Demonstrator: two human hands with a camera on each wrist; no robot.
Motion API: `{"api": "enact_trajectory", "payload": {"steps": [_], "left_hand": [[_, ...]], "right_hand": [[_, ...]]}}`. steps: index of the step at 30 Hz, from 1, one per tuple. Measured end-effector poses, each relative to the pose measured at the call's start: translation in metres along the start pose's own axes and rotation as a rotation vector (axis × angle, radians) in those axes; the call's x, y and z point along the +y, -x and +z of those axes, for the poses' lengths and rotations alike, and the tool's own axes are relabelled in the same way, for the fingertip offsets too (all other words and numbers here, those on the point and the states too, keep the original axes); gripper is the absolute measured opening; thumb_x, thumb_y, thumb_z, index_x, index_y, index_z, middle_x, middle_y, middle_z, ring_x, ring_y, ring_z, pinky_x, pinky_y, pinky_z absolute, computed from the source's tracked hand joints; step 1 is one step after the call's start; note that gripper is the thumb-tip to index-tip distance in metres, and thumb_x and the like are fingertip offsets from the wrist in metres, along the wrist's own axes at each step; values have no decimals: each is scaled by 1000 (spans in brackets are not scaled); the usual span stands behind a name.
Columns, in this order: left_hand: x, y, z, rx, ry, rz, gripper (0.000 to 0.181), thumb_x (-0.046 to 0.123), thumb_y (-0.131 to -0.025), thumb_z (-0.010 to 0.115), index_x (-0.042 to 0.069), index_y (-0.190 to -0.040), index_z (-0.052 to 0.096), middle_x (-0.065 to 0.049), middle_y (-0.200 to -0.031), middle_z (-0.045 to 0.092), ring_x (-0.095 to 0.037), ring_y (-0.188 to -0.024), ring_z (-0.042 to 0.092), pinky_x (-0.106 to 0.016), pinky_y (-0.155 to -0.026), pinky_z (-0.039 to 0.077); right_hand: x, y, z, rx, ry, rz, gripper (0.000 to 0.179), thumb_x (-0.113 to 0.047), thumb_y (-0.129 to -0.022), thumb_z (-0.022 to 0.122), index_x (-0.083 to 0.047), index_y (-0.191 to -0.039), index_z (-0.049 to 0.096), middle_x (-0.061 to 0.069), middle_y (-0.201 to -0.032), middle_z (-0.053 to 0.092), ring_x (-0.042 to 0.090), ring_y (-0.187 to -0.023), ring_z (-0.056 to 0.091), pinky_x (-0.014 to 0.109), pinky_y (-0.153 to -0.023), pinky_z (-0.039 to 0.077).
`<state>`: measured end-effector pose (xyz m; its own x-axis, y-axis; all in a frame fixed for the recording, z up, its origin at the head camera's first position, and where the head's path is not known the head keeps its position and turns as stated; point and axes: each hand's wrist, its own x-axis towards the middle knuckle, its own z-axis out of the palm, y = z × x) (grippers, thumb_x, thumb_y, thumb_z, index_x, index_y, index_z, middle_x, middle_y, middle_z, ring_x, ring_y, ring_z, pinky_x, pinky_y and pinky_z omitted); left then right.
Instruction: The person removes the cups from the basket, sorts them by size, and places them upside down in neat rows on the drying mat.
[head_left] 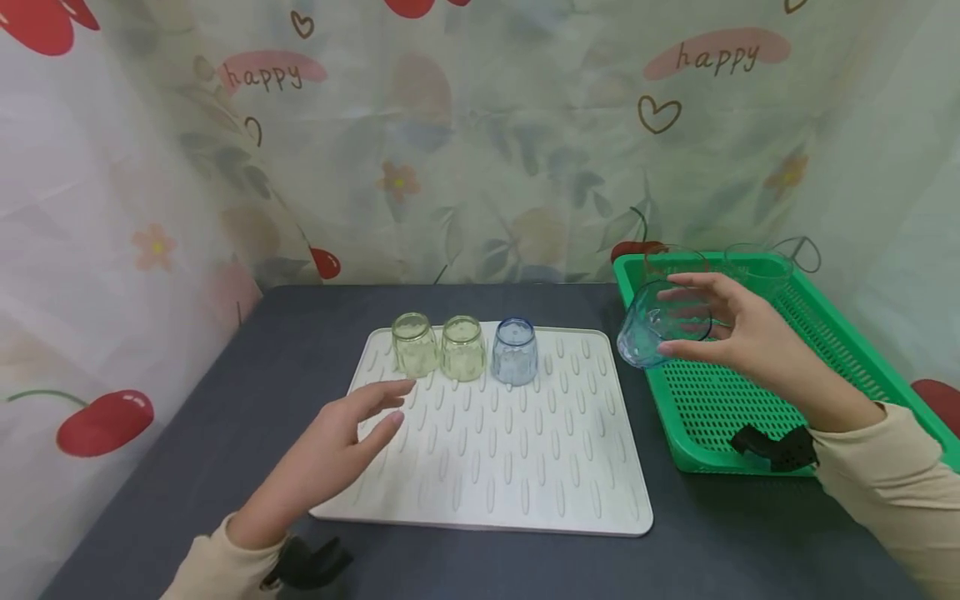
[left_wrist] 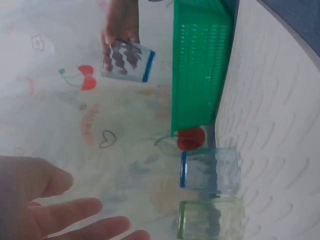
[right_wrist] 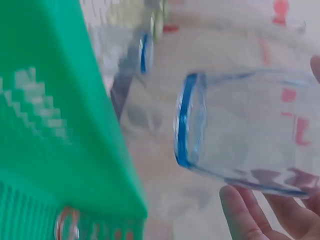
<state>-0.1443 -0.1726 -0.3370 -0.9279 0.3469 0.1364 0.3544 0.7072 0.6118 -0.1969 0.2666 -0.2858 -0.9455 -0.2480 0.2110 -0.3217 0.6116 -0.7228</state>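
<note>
A mat (head_left: 517,508) lies on the worktop (head_left: 240,433), left of a basket (head_left: 682,446). Three glasses (head_left: 462,350) stand in a row along the mat's far side; more glassware (head_left: 757,271) sits at the basket's far end. The right hand (head_left: 757,342) holds another glass (head_left: 641,337) above the basket's left rim. The left hand (head_left: 330,450) hovers over the mat's left edge.

Soft, diffuse light falls evenly; the wrist views look hazy, the near green basket (right_wrist: 82,142) blurred.

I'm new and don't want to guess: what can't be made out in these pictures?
Head: part of the basket, behind the right sleeve.
Left wrist: part of a green glass, cut by the bottom edge.
Right wrist: one end of the held glass, cut by the right edge.
</note>
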Motion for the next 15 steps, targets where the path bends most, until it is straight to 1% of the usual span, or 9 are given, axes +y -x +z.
{"api": "enact_trajectory", "payload": {"steps": [2, 4, 5, 7, 9, 15], "left_hand": [[3, -1, 2, 43, 19, 43, 43, 35, -100, 54, 19, -140, 51, -2, -138, 56, -23, -123, 58, -50, -94, 49], [7, -3, 5, 78, 35, 80, 41, 30, -100, 55, 19, -139, 52, -1, -138, 56, -23, -122, 58, -50, -95, 49], [8, -4, 7, 90, 45, 91, 40, 29, -99, 56, 20, -138, 52, 0, -138, 56, -22, -121, 59, -49, -95, 49], [11, -6, 11, 99, 65, 116, 40, 25, -99, 57, 20, -138, 52, 0, -138, 56, -21, -121, 59, -49, -96, 48], [14, -7, 17, 92, 84, 134, 41, 22, -98, 58, 20, -139, 51, 1, -138, 55, -19, -121, 58, -47, -98, 48], [22, -8, 36, 25, 149, 189, 46, 17, -98, 59, 19, -142, 46, 1, -143, 51, -17, -125, 55, -41, -100, 47]], "right_hand": [[-7, 1, 12, -18, -7, -18, 74, -24, -84, 77, -19, -146, 39, 5, -136, 52, 6, -112, 57, 21, -88, 49], [-13, 2, 24, -41, -19, -25, 75, -26, -82, 78, -19, -146, 39, 7, -137, 52, 16, -117, 57, 31, -90, 52], [-16, 2, 29, -55, -32, -25, 75, -27, -82, 79, -19, -146, 40, 8, -137, 52, 21, -118, 57, 34, -92, 52], [-20, 3, 40, -82, -52, -31, 77, -28, -80, 80, -18, -145, 41, 8, -137, 52, 29, -119, 56, 43, -92, 51], [-23, 3, 51, -106, -76, -44, 77, -28, -79, 81, -16, -145, 43, 10, -137, 52, 31, -119, 56, 44, -92, 51], [-28, 5, 81, -190, -177, -82, 76, -23, -76, 84, -10, -141, 46, 12, -138, 53, 32, -121, 56, 37, -88, 54]]}}
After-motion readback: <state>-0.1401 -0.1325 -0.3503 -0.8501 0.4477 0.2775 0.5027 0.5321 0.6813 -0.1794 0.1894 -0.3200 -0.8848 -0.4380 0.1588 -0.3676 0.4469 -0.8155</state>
